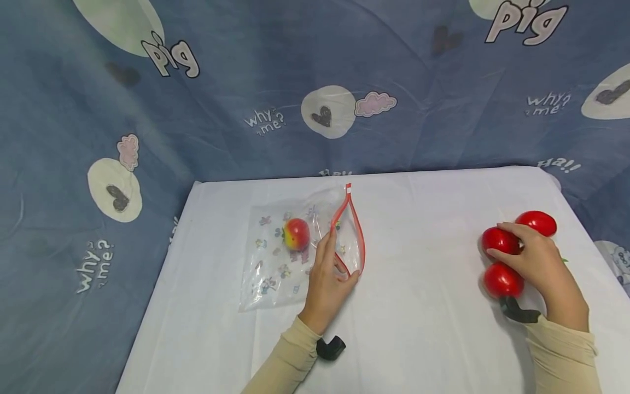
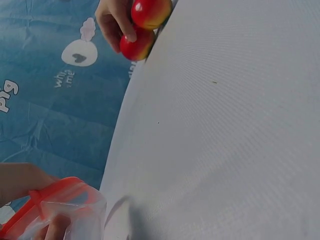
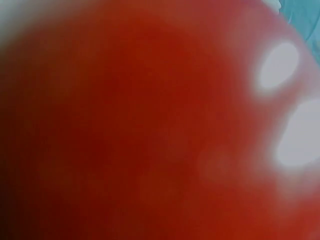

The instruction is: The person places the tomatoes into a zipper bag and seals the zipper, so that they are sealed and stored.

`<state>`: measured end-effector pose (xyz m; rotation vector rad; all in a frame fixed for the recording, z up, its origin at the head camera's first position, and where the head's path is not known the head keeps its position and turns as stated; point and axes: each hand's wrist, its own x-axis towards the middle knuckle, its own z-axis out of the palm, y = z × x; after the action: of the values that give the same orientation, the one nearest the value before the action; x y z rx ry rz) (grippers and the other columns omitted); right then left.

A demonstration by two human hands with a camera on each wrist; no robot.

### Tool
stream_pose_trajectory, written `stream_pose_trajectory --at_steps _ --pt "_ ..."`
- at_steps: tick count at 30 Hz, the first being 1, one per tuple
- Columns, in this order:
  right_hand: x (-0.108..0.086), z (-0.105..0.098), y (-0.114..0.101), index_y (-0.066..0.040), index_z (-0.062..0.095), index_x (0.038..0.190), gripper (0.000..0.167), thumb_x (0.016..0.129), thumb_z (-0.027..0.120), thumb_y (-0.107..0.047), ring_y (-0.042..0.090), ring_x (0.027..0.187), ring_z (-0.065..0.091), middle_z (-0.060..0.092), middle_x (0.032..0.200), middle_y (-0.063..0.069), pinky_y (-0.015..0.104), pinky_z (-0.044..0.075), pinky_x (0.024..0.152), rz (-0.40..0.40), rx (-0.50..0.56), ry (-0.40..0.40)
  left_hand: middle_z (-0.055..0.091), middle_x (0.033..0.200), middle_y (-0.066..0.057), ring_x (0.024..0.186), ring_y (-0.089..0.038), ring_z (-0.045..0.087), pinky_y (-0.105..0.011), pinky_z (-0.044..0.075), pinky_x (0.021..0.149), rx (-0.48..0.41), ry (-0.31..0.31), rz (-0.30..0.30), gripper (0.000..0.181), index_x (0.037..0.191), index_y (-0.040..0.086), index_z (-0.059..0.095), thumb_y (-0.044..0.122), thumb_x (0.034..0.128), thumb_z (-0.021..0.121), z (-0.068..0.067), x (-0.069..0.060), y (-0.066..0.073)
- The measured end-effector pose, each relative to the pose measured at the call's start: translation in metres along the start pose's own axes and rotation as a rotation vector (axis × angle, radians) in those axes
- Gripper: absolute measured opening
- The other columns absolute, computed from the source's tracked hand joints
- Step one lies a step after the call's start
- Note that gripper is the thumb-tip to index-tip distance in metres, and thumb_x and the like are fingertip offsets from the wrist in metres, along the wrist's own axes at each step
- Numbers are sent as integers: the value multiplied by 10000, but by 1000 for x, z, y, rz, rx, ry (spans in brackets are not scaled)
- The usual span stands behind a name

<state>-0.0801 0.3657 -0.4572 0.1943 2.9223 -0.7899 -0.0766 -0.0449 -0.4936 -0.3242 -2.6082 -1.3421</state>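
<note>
A clear zip bag [image 1: 275, 279] with small printed figures lies on the table, its red-edged mouth spread toward the right. Inside it is one red-and-yellow fruit [image 1: 297, 234]. My left hand [image 1: 327, 284] holds the bag by its mouth; in the left wrist view a finger [image 2: 59, 227] shows through the clear plastic. Over at the right, my right hand [image 1: 536, 257] grips a glossy red fruit [image 1: 498, 241] between thumb and fingers. Another red fruit [image 1: 503, 280] sits just in front of it, and one more [image 1: 537, 221] lies behind the hand. A blurred red surface [image 3: 150, 125] fills most of the right wrist view.
The white-covered table [image 1: 418, 317] spreads between the bag and the fruits. A blue printed cloth [image 1: 275, 49] hangs behind the table and along its left side. Black wrist mounts [image 1: 331, 348] stick out beside both sleeves.
</note>
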Motion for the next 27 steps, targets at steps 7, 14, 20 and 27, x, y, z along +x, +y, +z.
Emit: stream_pose_trajectory --at_steps 7,14,20,27 --pt "-1 -1 -3 11 445 1507 878 794 887 -245 599 1155 454 470 1395 379 749 535 794 -3 4 7 374 1616 -66 764 -108 578 -174 568 636 -17 -6 -1 1041 1638 130 285 57 789 883 -1 1 1" --pt "-2 -2 -9 -2 437 1524 897 804 889 -287 579 1114 496 484 1392 370 732 548 796 -6 18 18 369 1621 -63 758 -103 578 -168 568 642 -28 1 10 1045 1638 123 282 49 786 883 -1 0 1" --pt "-3 0 -18 -72 385 1583 930 827 874 -306 591 1248 441 438 1489 350 776 480 872 0 70 39 370 1622 -58 767 -97 570 -173 572 645 -24 -1 3 1026 1634 128 295 67 794 881 -1 0 2" --pt "-2 10 -28 -150 478 1548 777 874 840 -281 553 1322 500 513 1508 265 708 474 977 -81 206 149 368 1623 -57 765 -101 561 -176 566 636 -11 -9 -9 1038 1638 136 286 78 793 886 -2 -1 3"
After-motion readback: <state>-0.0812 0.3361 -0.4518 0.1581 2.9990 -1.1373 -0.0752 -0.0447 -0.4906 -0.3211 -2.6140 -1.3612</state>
